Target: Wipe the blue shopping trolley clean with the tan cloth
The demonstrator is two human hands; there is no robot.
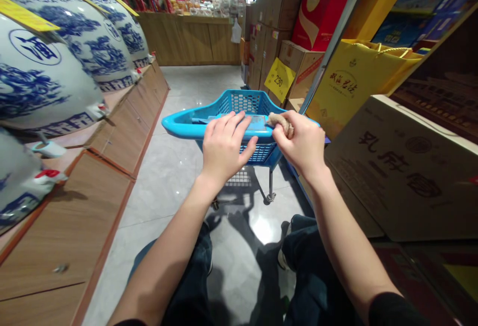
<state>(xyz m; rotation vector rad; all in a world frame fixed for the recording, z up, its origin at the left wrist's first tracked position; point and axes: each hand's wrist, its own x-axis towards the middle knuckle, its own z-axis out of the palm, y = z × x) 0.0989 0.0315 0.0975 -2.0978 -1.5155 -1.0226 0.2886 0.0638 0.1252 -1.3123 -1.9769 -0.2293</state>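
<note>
A blue plastic shopping cart (179,126) stands right in front of me, its handle crossing the middle of the view. My left hand (226,144) lies on the handle with its fingers stretched forward over the clear panel (257,123) and its thumb apart. Bunched in my right hand (300,139) is a beige cloth (281,122), pressed against the right part of the handle. The curled fingers hide part of the cloth. What lies low in the basket is mostly hidden.
Large blue-and-white porcelain jars (37,77) line a wooden cabinet (59,221) on the left. Stacked cartons (411,166), a yellow gift bag (347,82) and a price sign (279,80) crowd the right. A counter with packaged goods (190,37) closes the aisle's far end.
</note>
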